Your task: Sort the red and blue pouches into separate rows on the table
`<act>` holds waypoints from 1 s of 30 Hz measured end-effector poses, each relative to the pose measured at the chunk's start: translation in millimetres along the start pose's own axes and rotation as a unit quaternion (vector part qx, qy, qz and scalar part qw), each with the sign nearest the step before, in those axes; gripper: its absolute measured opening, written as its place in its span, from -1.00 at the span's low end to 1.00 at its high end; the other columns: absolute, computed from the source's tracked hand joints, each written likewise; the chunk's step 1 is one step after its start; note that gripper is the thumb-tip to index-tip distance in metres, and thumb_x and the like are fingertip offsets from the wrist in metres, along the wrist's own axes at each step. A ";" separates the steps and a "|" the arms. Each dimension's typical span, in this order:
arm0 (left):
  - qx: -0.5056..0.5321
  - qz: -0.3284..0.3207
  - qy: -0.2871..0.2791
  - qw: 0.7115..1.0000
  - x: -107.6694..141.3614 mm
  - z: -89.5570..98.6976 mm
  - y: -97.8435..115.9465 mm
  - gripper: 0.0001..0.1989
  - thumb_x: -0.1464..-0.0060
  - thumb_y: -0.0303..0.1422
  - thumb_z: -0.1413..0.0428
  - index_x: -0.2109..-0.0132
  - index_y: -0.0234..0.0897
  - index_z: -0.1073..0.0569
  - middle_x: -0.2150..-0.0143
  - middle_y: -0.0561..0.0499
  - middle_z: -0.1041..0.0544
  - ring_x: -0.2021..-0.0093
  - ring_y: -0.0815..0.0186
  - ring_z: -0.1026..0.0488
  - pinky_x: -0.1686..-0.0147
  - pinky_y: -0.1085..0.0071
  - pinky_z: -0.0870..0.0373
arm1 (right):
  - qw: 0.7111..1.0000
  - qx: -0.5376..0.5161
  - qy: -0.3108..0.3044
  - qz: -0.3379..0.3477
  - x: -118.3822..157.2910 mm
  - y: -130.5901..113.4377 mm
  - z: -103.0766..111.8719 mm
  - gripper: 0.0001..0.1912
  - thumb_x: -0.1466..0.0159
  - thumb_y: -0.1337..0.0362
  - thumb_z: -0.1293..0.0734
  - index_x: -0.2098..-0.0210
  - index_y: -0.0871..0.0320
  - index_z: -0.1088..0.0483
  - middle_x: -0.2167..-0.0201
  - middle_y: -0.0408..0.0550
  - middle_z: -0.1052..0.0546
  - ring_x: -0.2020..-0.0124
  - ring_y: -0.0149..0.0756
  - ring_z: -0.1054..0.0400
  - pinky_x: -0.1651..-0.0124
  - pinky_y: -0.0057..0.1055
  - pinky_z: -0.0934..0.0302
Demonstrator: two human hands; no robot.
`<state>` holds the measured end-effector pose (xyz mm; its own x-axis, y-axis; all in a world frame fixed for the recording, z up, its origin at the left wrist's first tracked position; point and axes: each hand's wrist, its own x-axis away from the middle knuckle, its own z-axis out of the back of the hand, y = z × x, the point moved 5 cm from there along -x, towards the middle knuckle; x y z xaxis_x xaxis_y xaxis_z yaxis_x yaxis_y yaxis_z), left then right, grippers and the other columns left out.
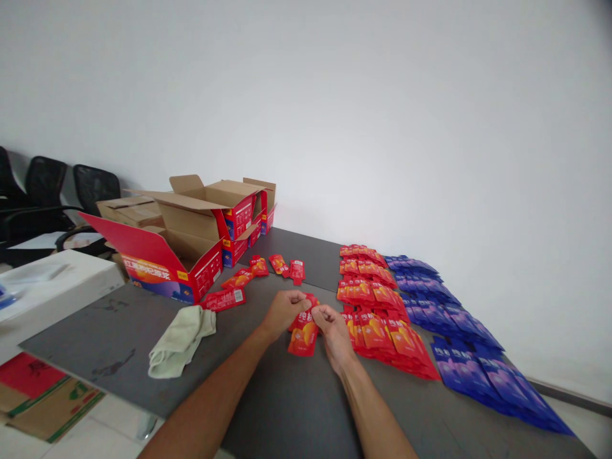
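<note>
A red pouch with orange fruit printed on it (304,333) is between my two hands, upright above the dark table. My left hand (285,312) pinches its upper left edge with thumb and fingertips. On the other side, my right hand (335,335) pinches the upper right edge. Just right of my right hand lie rows of overlapping red pouches (377,331). Several loose red pouches, one of them a pouch lying back side up (297,271), are scattered beyond my left hand.
Blue pouches (459,363) lie in rows at the right. An open red carton (160,274) stands at the left, with more open cartons (236,217) behind it. A pale folded cloth (179,341) rests on the dark table (287,408). A white box (57,293) is at far left.
</note>
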<state>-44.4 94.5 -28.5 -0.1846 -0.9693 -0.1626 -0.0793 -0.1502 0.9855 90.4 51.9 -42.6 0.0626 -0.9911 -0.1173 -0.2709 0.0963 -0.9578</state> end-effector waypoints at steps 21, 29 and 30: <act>-0.025 0.051 -0.113 0.992 10.3 -12.2 -2.5 -0.81 0.15 -0.28 -0.22 0.52 -0.35 -0.48 0.60 0.12 -0.38 0.58 0.47 -0.22 0.53 0.51 -0.09 | 0.999 0.022 0.031 0.030 5.0 -13.7 1.4 -0.71 -0.14 0.03 -0.44 0.38 0.14 -0.48 0.47 -0.15 -0.48 0.47 -0.36 -0.29 0.33 -0.42 -0.18; 0.021 0.081 -0.123 0.989 9.1 -13.1 -7.0 -0.84 0.18 -0.31 -0.19 0.51 -0.35 -0.47 0.60 0.11 -0.37 0.58 0.45 -0.21 0.51 0.49 -0.08 | 0.993 0.063 0.082 0.050 4.1 -15.5 4.0 -0.68 -0.13 0.01 -0.43 0.43 0.16 -0.48 0.54 -0.17 -0.42 0.51 -0.38 -0.20 0.43 -0.45 -0.09; 0.011 0.076 -0.125 0.989 9.7 -12.8 -4.9 -0.84 0.18 -0.31 -0.18 0.52 -0.35 -0.47 0.61 0.11 -0.37 0.58 0.45 -0.21 0.50 0.48 -0.08 | 0.994 0.062 0.074 0.046 4.8 -17.4 2.9 -0.66 -0.15 -0.02 -0.41 0.45 0.16 -0.47 0.55 -0.17 -0.41 0.52 -0.39 -0.18 0.44 -0.46 -0.08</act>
<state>-33.3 83.3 -34.3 -0.4326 -0.9013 -0.0218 -0.0524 0.0010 0.9986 98.2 45.7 -27.3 -0.1016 -0.9795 -0.1740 -0.1483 0.1879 -0.9709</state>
